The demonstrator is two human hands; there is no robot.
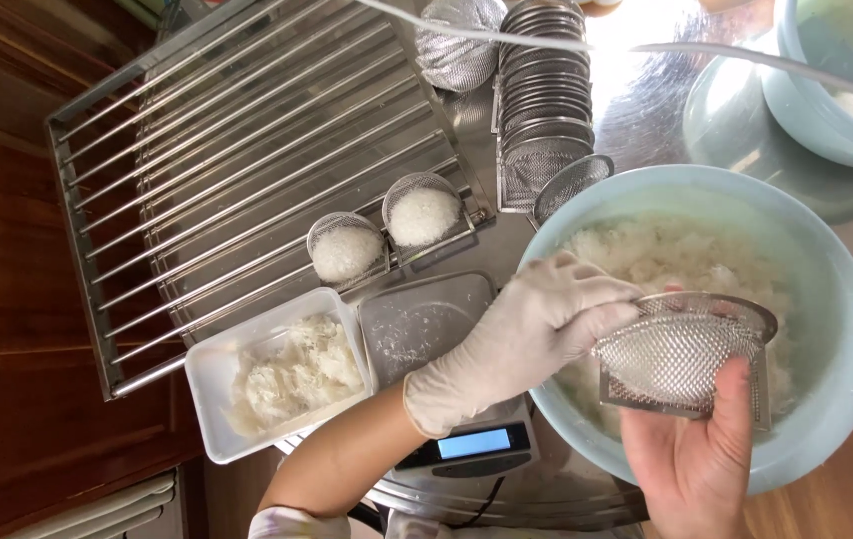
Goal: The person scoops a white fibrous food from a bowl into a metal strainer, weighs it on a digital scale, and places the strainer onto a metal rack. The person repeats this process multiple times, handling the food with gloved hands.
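Two hands over a pale blue bowl [826, 299] of cooked rice [666, 250]: bare right hand [691, 459] clasps a light, rigid mesh cup [681, 354] by its wall; gloved left hand [521, 334], fingers curled, presses at its rim. Rice looks soft, sticky.

The mesh basket [684, 357] is fine woven metal with a dull shine, the left hand [516, 334] wears a thin matt rubbery glove, the bowl [826, 299] looks like smooth pale-blue plastic — the rack [237, 150] of polished steel rods — over glossy brown wood [7, 279].
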